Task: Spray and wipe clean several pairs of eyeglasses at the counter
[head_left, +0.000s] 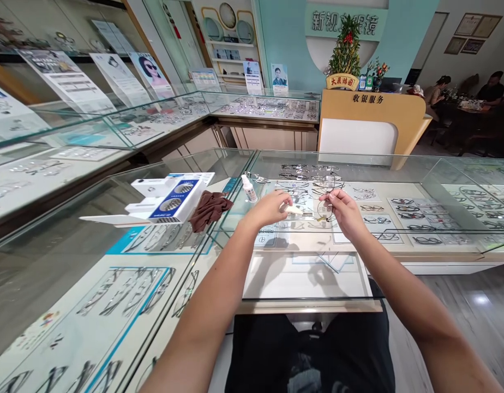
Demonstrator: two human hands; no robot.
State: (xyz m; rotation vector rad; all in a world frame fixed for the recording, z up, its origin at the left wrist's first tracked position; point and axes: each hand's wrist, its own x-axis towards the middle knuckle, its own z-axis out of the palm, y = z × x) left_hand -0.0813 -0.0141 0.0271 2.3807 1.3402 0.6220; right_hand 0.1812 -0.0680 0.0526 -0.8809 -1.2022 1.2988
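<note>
My right hand (pixel 345 212) pinches a thin-rimmed pair of eyeglasses (pixel 318 209) above the glass counter, one round rim hanging below the fingertips. To its left, my left hand (pixel 271 207) has curled fingers around one end of a small cream-white piece (pixel 294 210), whose kind I cannot make out. Just beyond the left hand stands a white spray bottle (pixel 249 188). A crumpled brown cloth (pixel 210 210) lies farther left, against a white and blue box (pixel 173 201) with an open flap. More eyeglasses (pixel 293 176) lie in rows past the hands.
The glass display counter (pixel 399 248) runs across in front of me, with eyeglasses inside. A white drawer or tray (pixel 272 284) shows below my forearms. Showcases with upright cards (pixel 66 82) line the left. Behind stands a wooden cashier desk (pixel 372 117); two people sit at the far right.
</note>
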